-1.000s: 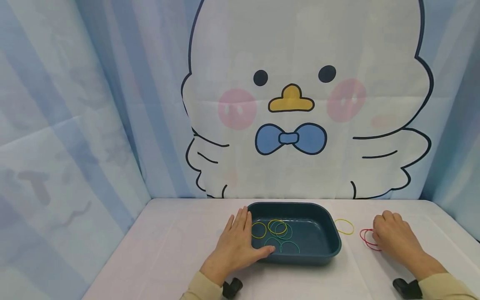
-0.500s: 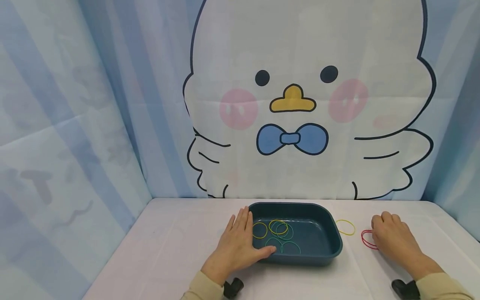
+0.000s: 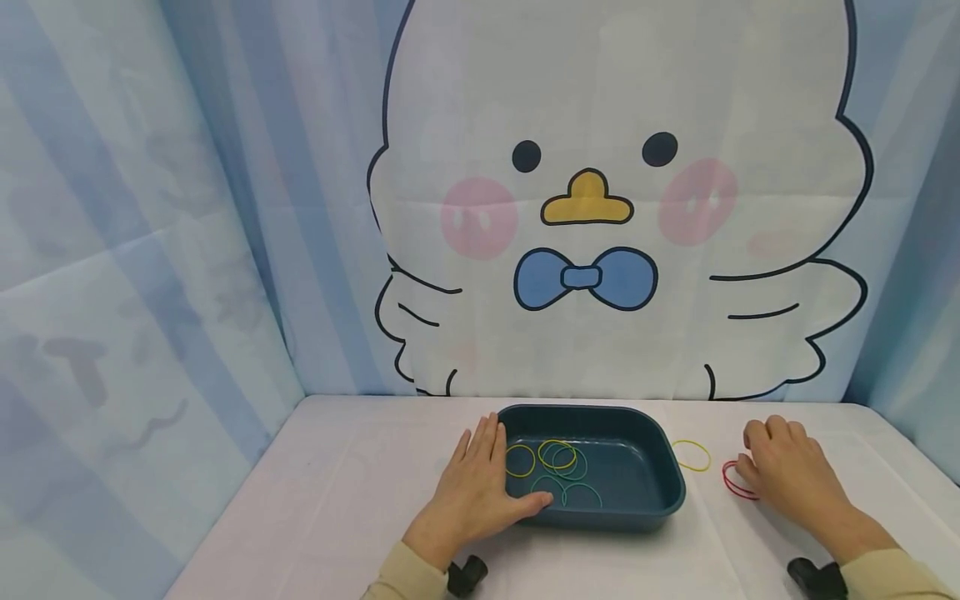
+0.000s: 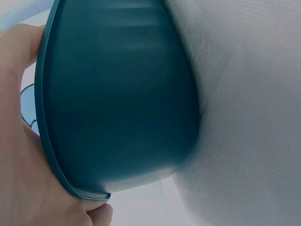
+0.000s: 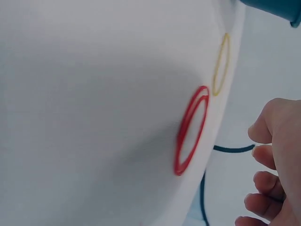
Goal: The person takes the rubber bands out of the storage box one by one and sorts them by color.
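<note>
A dark teal tray (image 3: 637, 471) sits on the white tabletop, holding several yellow and green rubber bands (image 3: 587, 469). My left hand (image 3: 472, 496) rests along the tray's left side, fingers straight, thumb lying over the front rim. The left wrist view shows the tray's outer wall (image 4: 117, 94) beside that hand. To the right, red rubber bands (image 5: 178, 141) lie on the cloth, partly hidden in the head view by my right hand (image 3: 795, 471). The right hand hovers just above them, fingers loosely curled, thumb apart from the fingertips, with nothing visible in its grasp.
A single yellow rubber band (image 5: 217, 70) lies on the table between the tray and the red bands. Behind the table hangs a curtain (image 3: 600, 350) printed with a white cartoon bird. Black wrist mounts (image 3: 467, 575) show below both hands.
The right hand's fingers have loosened and lifted slightly off the red rubber bands, which have drawn closer together. My left hand and the tray stay in place.
</note>
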Demonstrator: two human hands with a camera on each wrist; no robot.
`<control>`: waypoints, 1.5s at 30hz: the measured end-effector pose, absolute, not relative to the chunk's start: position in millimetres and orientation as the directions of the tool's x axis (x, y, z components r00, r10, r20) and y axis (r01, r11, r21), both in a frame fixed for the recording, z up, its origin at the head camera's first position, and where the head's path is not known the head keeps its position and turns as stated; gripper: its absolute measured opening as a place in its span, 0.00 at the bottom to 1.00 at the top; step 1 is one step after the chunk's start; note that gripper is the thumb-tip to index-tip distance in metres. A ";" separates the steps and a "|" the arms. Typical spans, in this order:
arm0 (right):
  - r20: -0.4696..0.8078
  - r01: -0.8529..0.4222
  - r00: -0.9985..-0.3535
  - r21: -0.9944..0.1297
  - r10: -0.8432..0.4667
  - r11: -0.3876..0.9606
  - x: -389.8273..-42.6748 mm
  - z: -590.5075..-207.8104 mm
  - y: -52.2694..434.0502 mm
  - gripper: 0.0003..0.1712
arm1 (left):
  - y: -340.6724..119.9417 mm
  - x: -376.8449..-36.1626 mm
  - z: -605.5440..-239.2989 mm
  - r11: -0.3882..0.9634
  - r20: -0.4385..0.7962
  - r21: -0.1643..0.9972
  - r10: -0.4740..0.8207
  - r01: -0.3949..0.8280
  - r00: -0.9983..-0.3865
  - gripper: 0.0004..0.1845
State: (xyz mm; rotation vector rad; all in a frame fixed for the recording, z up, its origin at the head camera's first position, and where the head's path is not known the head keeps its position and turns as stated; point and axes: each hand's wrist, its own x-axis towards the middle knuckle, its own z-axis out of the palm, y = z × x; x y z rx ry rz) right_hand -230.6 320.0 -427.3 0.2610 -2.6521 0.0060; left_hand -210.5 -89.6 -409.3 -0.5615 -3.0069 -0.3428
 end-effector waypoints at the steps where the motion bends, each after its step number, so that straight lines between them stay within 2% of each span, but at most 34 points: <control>1: 0.462 -0.190 -0.867 0.037 -0.185 0.981 -230.7 -424.9 319.0 0.16 | -89.6 -210.6 -409.2 0.909 0.103 0.206 0.349 0.363 -0.931 0.63; 9: 0.450 -0.231 -0.867 0.020 -0.215 0.973 -229.3 -400.8 298.3 0.18 | -89.7 -209.9 -408.6 0.909 0.096 0.207 0.350 0.363 -0.932 0.63; 19: 0.553 -0.348 -0.771 0.052 -0.317 0.936 -232.4 -381.0 266.8 0.13 | -89.8 -209.5 -407.3 0.906 0.097 0.217 0.350 0.363 -0.932 0.63; 26: 0.510 -0.359 -0.792 0.054 -0.335 0.932 -233.6 -374.8 246.4 0.11 | -89.7 -210.4 -408.0 0.904 0.098 0.222 0.352 0.365 -0.931 0.63; 32: 0.512 -0.390 -0.782 0.041 -0.355 0.920 -234.0 -377.3 230.1 0.10 | -89.9 -210.0 -408.0 0.905 0.091 0.226 0.350 0.361 -0.932 0.63; 39: 0.543 -0.467 -0.735 0.030 -0.407 0.884 -237.8 -379.6 210.4 0.07 | -89.8 -210.6 -408.0 0.903 0.089 0.229 0.351 0.362 -0.932 0.63; 45: 0.525 -0.495 -0.739 0.002 -0.422 0.869 -238.9 -378.3 193.6 0.07 | -90.0 -210.6 -406.4 0.902 0.094 0.226 0.356 0.368 -0.930 0.63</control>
